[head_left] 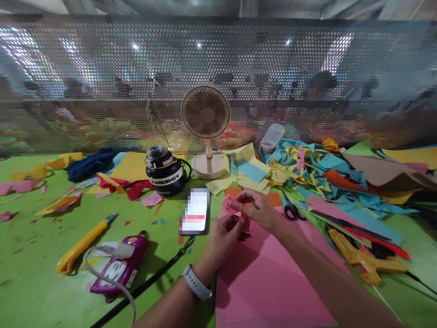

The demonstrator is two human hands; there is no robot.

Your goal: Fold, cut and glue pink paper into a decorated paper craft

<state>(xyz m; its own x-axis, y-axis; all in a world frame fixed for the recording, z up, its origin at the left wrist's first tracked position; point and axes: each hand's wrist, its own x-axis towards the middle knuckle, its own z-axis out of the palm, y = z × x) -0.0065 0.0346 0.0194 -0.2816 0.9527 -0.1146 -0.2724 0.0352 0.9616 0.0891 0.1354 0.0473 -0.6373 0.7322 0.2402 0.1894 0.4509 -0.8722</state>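
Note:
A small piece of pink paper [226, 203] with red marks on it is held up over a larger sheet of pink paper [269, 278]. My left hand [225, 237], with a pale watch [197, 282] on its wrist, has its fingers curled in a pinch at the lower edge of the small piece. My right hand [257, 210] pinches the same piece from the upper right, thumb and fingertips together. Something thin and dark shows between the right fingers; I cannot make out what it is. A phone [195, 212] lies just left of the hands.
A fan [205, 114] and a black bottle [165, 171] stand behind. Paper scraps [303, 159] heap at the back right. Scissors [292, 210] and a yellow glue gun [362, 257] lie to the right. On the left are a yellow utility knife [83, 243] and a purple power bank [123, 264] with a cable.

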